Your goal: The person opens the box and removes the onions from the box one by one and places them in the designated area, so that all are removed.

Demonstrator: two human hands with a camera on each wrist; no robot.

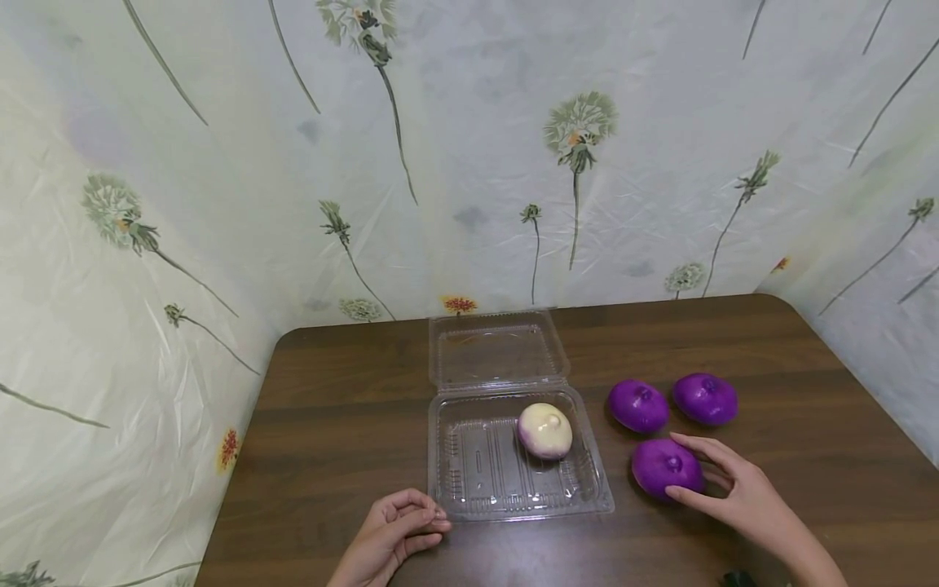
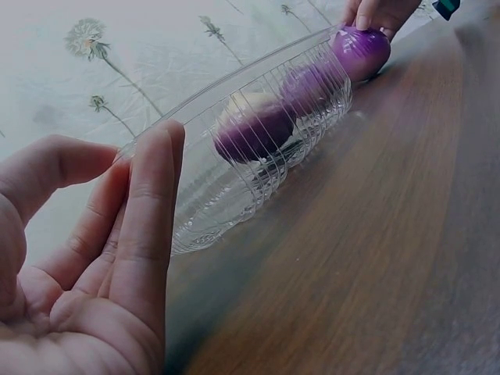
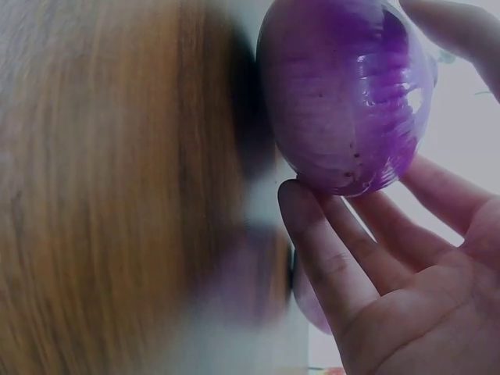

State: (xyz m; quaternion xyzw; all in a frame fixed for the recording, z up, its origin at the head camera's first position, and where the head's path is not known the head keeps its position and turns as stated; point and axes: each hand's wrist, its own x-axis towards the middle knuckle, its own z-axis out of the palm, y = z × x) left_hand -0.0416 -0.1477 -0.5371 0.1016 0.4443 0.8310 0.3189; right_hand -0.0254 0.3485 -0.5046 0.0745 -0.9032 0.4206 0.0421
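Note:
A clear plastic clamshell box (image 1: 469, 497) lies with its lid (image 1: 499, 346) folded back, away from me. My left hand (image 1: 396, 534) pinches the rim at its near left corner between thumb and fingers, seen close up in the left wrist view. Inside the base, towards the right, sits a turnip (image 1: 546, 430) with a cream top and purple lower part. To the right of the box, my right hand (image 1: 734, 489) grips a glossy purple turnip (image 1: 666, 467), thumb on the near side and fingers on the far side. The right wrist view shows this turnip (image 3: 344, 94) close to the tabletop.
Two more purple turnips, one on the left (image 1: 638, 406) and one on the right (image 1: 706, 399), lie beyond my right hand. All stands on a dark wooden table (image 1: 345, 424). A flower-patterned sheet (image 1: 469, 163) hangs behind it. A small dark object (image 1: 738, 579) shows at the bottom edge.

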